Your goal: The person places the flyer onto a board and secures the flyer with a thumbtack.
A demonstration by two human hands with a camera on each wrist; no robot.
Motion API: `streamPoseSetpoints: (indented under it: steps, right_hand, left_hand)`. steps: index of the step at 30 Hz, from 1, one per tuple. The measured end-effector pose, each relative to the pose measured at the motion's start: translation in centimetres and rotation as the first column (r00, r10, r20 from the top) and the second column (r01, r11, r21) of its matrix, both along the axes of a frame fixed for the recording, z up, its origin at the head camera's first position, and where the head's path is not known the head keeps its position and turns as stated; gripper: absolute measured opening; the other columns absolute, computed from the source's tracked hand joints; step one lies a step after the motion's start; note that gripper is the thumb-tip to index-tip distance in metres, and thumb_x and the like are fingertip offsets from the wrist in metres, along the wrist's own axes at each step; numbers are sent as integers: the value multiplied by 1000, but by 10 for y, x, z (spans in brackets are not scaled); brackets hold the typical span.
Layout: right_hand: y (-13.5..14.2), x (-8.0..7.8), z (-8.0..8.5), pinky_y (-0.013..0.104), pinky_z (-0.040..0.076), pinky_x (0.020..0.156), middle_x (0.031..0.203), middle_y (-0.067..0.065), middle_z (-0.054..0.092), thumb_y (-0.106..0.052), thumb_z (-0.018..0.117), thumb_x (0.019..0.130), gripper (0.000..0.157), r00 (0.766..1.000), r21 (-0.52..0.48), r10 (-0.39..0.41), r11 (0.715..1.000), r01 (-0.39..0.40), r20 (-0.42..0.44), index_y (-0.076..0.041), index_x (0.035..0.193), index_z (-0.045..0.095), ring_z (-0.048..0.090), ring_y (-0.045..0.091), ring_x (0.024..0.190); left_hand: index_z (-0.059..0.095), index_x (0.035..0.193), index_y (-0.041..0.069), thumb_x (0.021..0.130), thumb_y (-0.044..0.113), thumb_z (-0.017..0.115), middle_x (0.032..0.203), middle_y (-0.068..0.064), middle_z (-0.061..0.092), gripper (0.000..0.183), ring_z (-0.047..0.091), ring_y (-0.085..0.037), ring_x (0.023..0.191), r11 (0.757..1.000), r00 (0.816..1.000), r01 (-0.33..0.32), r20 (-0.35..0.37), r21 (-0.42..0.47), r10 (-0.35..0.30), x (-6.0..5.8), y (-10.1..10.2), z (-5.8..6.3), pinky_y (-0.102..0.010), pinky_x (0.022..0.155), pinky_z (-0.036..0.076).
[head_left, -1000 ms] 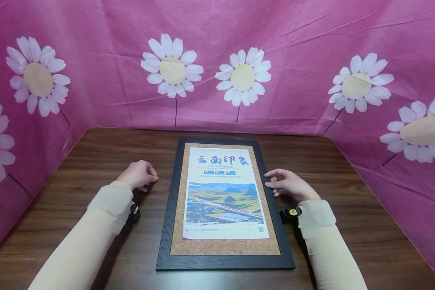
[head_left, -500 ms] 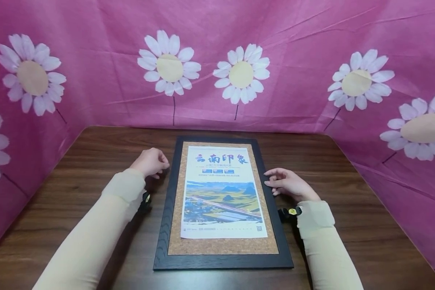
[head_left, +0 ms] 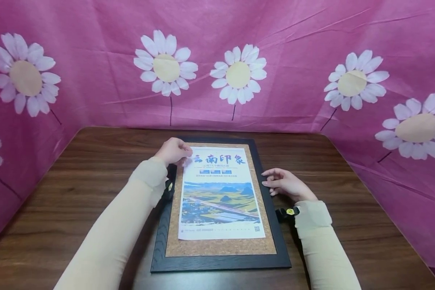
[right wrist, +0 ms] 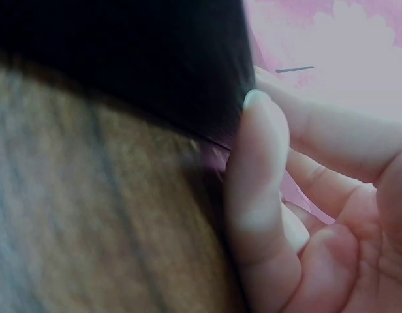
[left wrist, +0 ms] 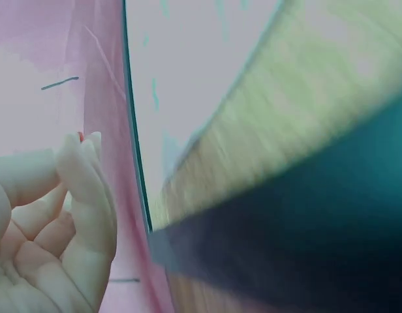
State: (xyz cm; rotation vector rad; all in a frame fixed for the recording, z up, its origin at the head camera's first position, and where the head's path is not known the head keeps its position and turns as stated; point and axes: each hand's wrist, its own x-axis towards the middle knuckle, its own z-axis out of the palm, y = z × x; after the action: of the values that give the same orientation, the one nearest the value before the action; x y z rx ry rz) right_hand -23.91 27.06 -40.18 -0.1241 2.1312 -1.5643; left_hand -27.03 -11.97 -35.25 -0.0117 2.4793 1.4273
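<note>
My left hand (head_left: 172, 152) is at the upper left corner of a printed poster (head_left: 221, 193), which lies on a cork board (head_left: 221, 247) with a black frame (head_left: 221, 264). In the left wrist view its thumb and forefinger pinch a small red object (left wrist: 81, 137), mostly hidden, perhaps a pushpin. Whether those fingertips touch the paper I cannot tell. My right hand (head_left: 288, 184) rests at the frame's right side, fingertips on the edge. In the right wrist view the thumb (right wrist: 260, 143) lies against the dark frame side, with nothing held.
The framed board lies flat on a brown wooden table (head_left: 76, 225). Behind and at both sides hangs a pink cloth (head_left: 282, 80) with large white daisies.
My left hand has moved right and away from me, from the table beside the frame to over the poster's upper left corner. The right hand stays at the frame's edge.
</note>
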Motion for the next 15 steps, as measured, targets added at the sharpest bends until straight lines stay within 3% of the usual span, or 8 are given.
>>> streamPoseSetpoints:
  steps: [5, 9, 15]
  right_hand:
    - [0, 0, -1, 23, 60, 65, 90, 1, 57, -9, 67, 94, 49, 1000, -1, -10, 1000, 10, 9, 7, 134, 46, 59, 10, 68]
    - [1, -1, -2, 23, 60, 65, 90, 1, 58, -9, 67, 94, 47, 1000, -2, -20, 1000, 20, 15, 6, 133, 47, 59, 10, 68]
    - [1, -1, -2, 23, 60, 65, 91, 2, 58, -10, 67, 94, 47, 1000, 0, -21, 1000, 21, 17, 5, 134, 47, 59, 10, 69]
  left_hand:
    - [64, 117, -8, 97, 9, 62, 102, -19, 67, 25, 59, -9, 65, 991, 998, -36, 58, 130, 29, -12, 17, -2, -22, 61, 57]
    - [65, 119, -8, 97, 6, 62, 112, -22, 67, 26, 60, -7, 65, 982, 994, -62, 96, 178, 45, -18, 30, 0, -19, 61, 57]
    - [64, 119, -10, 97, 5, 62, 94, -15, 68, 27, 55, -7, 58, 964, 989, -82, 144, 253, 46, -27, 44, 1, -17, 58, 52]
